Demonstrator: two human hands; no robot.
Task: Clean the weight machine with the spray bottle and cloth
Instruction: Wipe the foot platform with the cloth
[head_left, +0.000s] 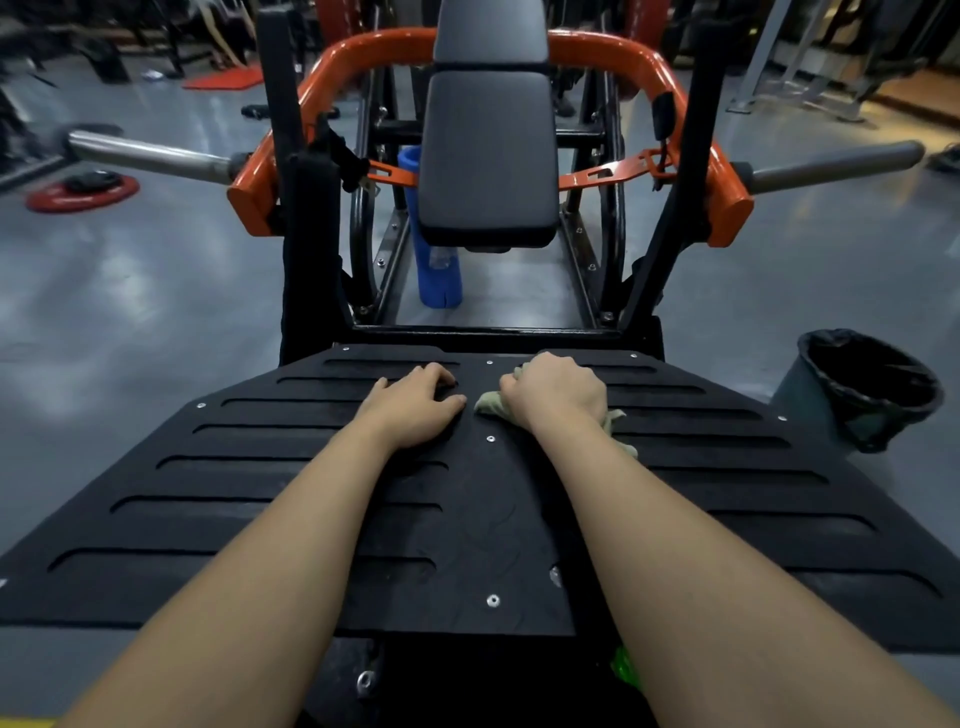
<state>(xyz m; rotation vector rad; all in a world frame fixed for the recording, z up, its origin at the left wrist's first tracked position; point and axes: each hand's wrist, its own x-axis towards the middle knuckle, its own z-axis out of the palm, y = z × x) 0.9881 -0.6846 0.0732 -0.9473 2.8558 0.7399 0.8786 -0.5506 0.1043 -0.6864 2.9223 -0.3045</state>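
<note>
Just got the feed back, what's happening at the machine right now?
A person leans over the weight machine's black footplate. The right hand grips a pale green cloth pressed on the plate near its far edge. The left hand rests on the plate beside it, holding nothing.

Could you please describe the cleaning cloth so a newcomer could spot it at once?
Start at the wide black ribbed footplate in the foreground. Near its far edge, the right hand grips a crumpled pale green cloth. It is the only soft, light thing on the plate; the left hand beside it holds nothing.
</note>
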